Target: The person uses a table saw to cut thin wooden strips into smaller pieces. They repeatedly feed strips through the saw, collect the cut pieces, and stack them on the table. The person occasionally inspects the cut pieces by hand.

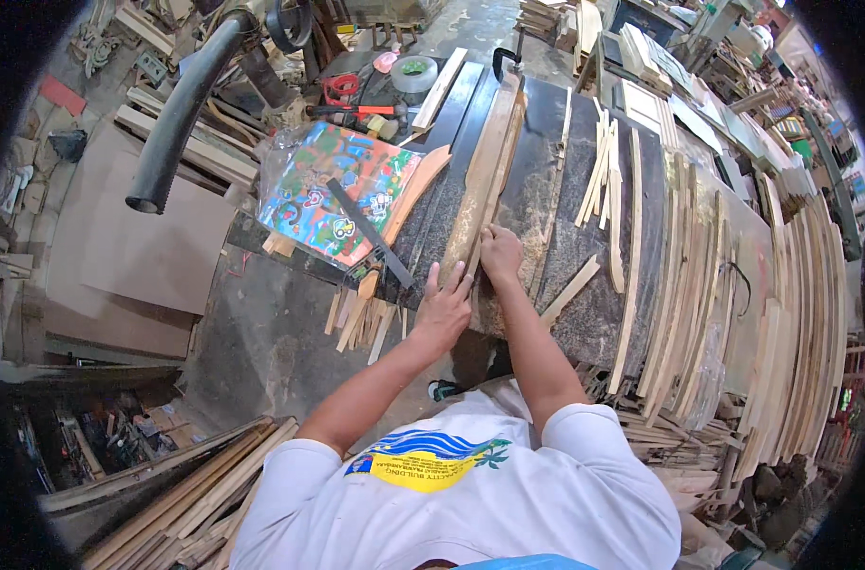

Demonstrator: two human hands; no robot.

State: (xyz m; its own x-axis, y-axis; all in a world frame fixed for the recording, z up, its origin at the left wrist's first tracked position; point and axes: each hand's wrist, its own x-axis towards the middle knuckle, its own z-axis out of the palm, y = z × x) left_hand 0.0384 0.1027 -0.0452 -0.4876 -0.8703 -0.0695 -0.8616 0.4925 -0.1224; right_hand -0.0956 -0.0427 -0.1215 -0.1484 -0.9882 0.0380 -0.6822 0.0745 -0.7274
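A long wooden board (pixel 477 176) lies lengthwise on the dark, sawdust-covered worktable (pixel 585 285). My left hand (pixel 444 306) rests on its near end, fingers spread. Against the board's right side runs a narrow wooden strip (pixel 506 161). My right hand (pixel 501 253) is closed around the near end of this strip, and the fingertips are hidden under the fist. At the far end of the board stands a black clamp (pixel 507 63).
Left of the board lie a colourful printed sheet (pixel 333 180), a dark flat metal bar (pixel 368 231) and a tape roll (pixel 415 74). Loose thin strips (pixel 604 161) and long curved slats (pixel 680 275) cover the right side. A dark hose (pixel 181 119) hangs at upper left.
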